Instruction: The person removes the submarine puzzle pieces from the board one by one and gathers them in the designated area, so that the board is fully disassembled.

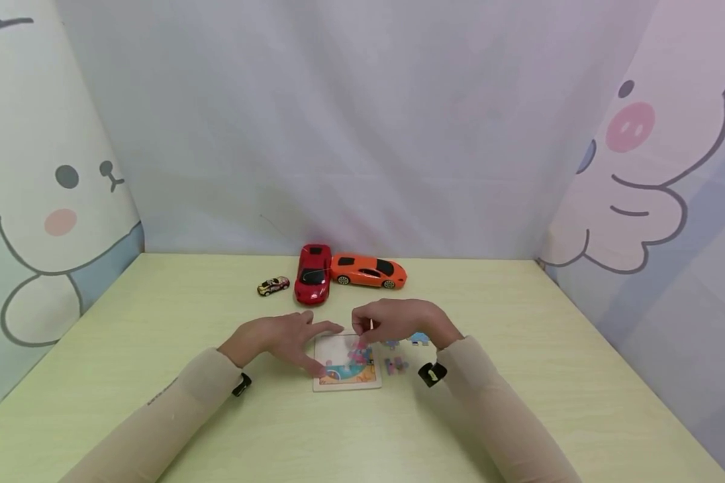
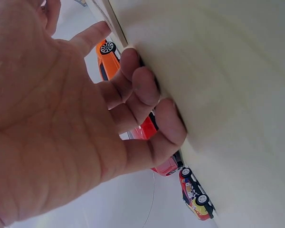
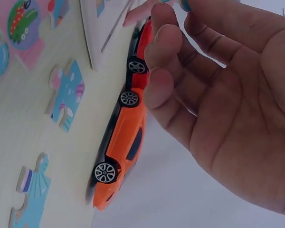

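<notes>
A jigsaw board [image 1: 347, 386] with a pale raised rim lies on the table, a picture filled along its lower part. My left hand [image 1: 290, 339] rests at the board's left side, index finger stretched toward the top rim and thumb on the lower left. In the left wrist view the left palm [image 2: 61, 109] holds nothing and its other fingers curl loosely. Over the board's upper right, my right hand [image 1: 395, 320] pinches a pink-and-blue puzzle piece [image 1: 359, 353], blurred in the head view. Only a teal bit of it shows between the fingertips in the right wrist view.
Loose puzzle pieces lie right of the board, including a pink one [image 1: 395, 365] and a blue one [image 1: 419, 339]. Behind stand a red toy car [image 1: 313, 275], an orange toy car [image 1: 368, 271] and a small yellow-and-dark toy car [image 1: 273, 286]. A pale curtain [image 1: 338, 134] hangs beyond.
</notes>
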Demonstrator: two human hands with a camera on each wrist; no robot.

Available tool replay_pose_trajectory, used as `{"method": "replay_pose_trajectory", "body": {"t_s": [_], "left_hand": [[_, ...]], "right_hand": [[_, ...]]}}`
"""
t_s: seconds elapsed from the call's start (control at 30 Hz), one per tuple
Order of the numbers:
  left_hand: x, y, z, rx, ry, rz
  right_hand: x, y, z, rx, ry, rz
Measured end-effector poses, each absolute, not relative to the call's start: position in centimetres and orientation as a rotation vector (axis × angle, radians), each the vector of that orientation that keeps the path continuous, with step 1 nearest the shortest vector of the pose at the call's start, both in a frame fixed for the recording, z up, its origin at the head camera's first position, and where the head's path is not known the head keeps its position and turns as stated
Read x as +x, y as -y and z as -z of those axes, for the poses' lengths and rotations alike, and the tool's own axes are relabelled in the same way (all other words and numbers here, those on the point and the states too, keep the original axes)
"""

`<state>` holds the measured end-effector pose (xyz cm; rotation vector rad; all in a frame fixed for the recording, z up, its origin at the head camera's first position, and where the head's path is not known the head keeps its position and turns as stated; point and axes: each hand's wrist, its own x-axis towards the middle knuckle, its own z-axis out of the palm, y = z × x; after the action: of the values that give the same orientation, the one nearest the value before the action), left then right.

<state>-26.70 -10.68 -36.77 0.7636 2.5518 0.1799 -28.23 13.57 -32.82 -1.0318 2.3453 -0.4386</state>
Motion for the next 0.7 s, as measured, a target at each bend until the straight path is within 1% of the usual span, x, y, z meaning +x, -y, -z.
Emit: {"method": "replay_pose_trajectory", "body": {"t_s": [0.43, 0.7], "left_hand": [[-26.6, 11.1, 36.6, 0.738, -2.562, -0.205], [-26.7, 10.8, 36.9, 0.752, -2.551, -0.221]], "right_hand": [[-29.4, -15.9, 31.2, -1.083, -2.384, 0.432], [-29.3, -18.1, 30.3, -1.107, -2.413, 0.499]]}}
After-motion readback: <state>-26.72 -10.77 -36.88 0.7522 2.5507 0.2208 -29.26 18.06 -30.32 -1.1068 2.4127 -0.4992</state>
